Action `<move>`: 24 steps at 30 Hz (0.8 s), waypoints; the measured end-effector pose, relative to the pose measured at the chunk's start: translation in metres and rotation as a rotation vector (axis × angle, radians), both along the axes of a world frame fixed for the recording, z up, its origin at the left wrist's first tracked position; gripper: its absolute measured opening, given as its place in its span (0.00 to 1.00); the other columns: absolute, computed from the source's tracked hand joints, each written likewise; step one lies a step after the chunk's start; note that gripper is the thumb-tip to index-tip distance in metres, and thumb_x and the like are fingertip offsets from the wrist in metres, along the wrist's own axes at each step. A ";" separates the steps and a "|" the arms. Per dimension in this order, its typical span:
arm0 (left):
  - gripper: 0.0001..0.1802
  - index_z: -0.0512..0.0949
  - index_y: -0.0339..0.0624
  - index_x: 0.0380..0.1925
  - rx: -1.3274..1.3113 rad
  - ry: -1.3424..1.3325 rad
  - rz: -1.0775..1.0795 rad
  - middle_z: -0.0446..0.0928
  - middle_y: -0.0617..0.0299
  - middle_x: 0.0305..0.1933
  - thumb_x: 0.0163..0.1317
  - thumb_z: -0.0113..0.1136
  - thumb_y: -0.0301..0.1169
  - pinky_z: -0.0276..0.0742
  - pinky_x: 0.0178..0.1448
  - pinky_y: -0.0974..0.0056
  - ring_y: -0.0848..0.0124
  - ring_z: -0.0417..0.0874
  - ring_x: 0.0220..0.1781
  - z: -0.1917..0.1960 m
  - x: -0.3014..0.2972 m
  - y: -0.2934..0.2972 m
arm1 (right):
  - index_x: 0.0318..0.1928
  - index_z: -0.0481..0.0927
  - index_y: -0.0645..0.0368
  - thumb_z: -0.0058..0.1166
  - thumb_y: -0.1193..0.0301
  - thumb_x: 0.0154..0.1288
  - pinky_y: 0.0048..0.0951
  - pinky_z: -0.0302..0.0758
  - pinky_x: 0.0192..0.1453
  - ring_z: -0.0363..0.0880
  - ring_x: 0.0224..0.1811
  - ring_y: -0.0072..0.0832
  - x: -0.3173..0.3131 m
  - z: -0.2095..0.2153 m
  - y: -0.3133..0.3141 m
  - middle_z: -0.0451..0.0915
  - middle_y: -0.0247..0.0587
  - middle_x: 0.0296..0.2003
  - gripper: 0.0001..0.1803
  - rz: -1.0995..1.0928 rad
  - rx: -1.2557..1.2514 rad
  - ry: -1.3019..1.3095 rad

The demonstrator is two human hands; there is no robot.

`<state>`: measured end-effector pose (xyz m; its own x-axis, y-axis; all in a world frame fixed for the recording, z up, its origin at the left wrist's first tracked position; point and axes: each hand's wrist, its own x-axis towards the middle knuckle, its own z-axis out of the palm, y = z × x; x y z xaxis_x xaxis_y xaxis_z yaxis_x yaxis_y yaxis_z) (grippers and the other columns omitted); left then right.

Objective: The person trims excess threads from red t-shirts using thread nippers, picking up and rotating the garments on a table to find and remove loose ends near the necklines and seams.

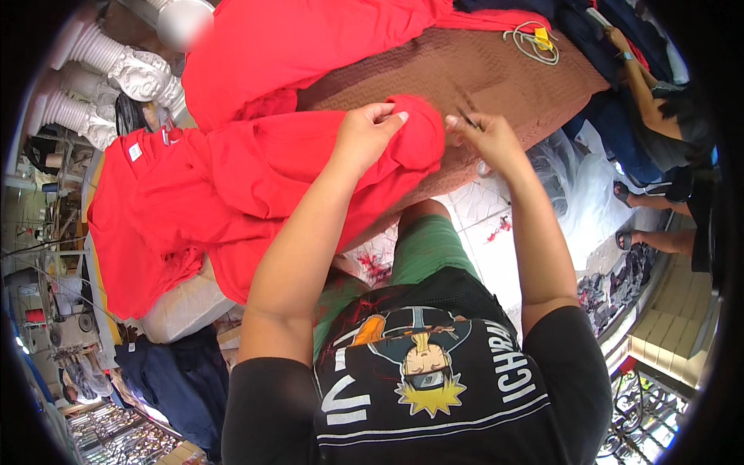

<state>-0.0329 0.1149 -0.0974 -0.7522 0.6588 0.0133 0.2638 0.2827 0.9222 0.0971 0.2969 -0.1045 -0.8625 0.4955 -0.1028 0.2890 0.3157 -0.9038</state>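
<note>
At a brown padded table [496,77], we pinch a fold of a red garment [232,194] in our left hand [364,136] — fingers clamped on the bunched cloth, the rest of it trailing away from the grip toward our left. Our right hand [484,136] sits just beside that fold, closed on a small thin tool [467,112] too blurred to name. We judge the step to be fine work on the held edge; the next move calls for a taut fold and a steady tip. Beyond the grip lies more red fabric [310,46] and a coiled cord [531,43].
</note>
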 end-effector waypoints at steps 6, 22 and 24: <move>0.24 0.69 0.34 0.60 0.385 -0.236 -0.282 0.79 0.63 0.48 0.64 0.56 0.23 0.73 0.55 0.69 0.78 0.78 0.49 0.027 0.035 -0.028 | 0.33 0.83 0.57 0.66 0.47 0.56 0.20 0.54 0.17 0.60 0.14 0.12 0.010 0.031 -0.029 0.68 0.23 0.15 0.24 0.064 -0.400 0.053; 0.09 0.81 0.46 0.25 -0.683 1.431 0.058 0.81 0.67 0.34 0.51 0.68 0.37 0.48 0.70 0.35 0.66 0.78 0.51 0.197 -0.024 -0.206 | 0.28 0.76 0.55 0.54 0.62 0.70 0.17 0.56 0.19 0.65 0.17 0.16 0.033 0.194 0.020 0.72 0.29 0.18 0.14 -0.169 -0.156 0.983; 0.08 0.83 0.47 0.25 -0.595 1.706 0.150 0.82 0.70 0.39 0.51 0.67 0.38 0.44 0.71 0.38 0.66 0.73 0.61 0.244 -0.012 -0.215 | 0.31 0.78 0.63 0.50 0.68 0.72 0.20 0.67 0.29 0.71 0.24 0.20 0.046 0.223 0.022 0.76 0.35 0.22 0.13 -0.082 -0.067 1.069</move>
<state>-0.0447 -0.1005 0.1468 -0.2134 0.7985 0.5629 0.6524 0.5453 -0.5263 0.1432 0.3184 0.1182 -0.4853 0.5775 0.6564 -0.6437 0.2721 -0.7153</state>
